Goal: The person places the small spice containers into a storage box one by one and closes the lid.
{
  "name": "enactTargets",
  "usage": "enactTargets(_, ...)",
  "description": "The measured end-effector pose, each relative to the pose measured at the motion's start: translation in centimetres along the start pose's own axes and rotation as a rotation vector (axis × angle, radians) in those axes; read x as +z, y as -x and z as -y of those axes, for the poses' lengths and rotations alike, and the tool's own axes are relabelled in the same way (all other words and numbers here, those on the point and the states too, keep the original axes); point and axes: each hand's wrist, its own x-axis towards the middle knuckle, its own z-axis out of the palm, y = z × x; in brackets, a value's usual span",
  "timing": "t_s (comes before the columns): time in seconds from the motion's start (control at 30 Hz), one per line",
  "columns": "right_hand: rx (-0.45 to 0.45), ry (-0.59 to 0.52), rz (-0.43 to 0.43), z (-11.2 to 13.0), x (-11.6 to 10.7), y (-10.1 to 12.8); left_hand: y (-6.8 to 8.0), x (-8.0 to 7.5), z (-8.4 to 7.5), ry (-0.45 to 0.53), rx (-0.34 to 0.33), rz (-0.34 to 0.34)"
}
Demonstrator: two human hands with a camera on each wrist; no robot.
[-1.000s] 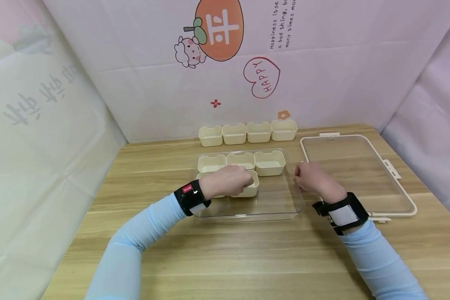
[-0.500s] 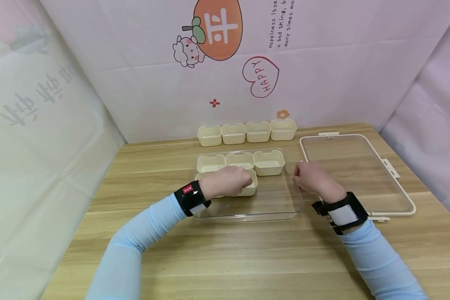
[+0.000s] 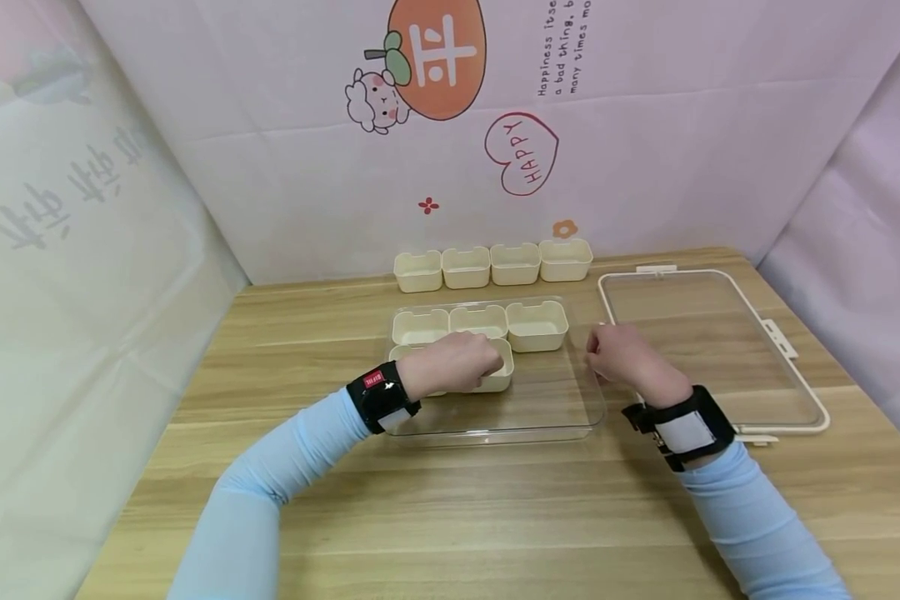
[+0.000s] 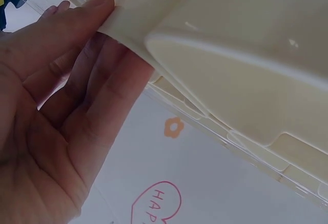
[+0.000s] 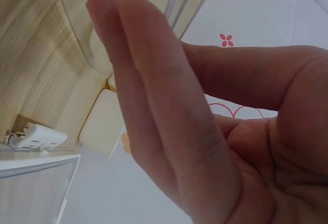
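A clear plastic box (image 3: 547, 408) on the table holds several small cream bins (image 3: 537, 327), three along its far side and others in front. My left hand (image 3: 453, 362) pinches the rim of a front-row bin (image 3: 501, 377), partly hiding the bins there. In the left wrist view, the thumb (image 4: 97, 11) lies on one side of the cream bin wall (image 4: 136, 24) and the fingers on the other. At the box's right side, my right hand (image 3: 630, 358) has its thumb and fingers together at the rim. Its fingers (image 5: 159, 80) overlap the clear rim (image 5: 179, 1) in the right wrist view.
Several more cream bins (image 3: 465, 268) stand in a row behind the box, near the printed cloth backdrop (image 3: 307, 192). A clear lid with a white frame (image 3: 753, 304) and white clips (image 3: 782, 337) lies flat to the right, under the right forearm's reach.
Both hands keep their places on the bin and at the box rim. The whole view has shifted very slightly; nothing else has visibly moved.
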Motion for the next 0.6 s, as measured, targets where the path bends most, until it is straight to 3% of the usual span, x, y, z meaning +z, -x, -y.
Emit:
enactTargets(0.13, 0.003, -0.015, 0.01, 0.1, 0.03, -0.05, 0.22, -0.09, -0.03, -0.008, -0.009, -0.013)
enactTargets(0.37, 0.01, -0.045, 0.025, 0.13, 0.12, -0.01, 0.77, -0.18, -0.28, -0.105, 0.002, -0.05)
enactTargets(0.6, 0.005, -0.041, 0.02, -0.15, 0.12, 0.06, 0.91, 0.03, -0.24, -0.067, -0.031, -0.038)
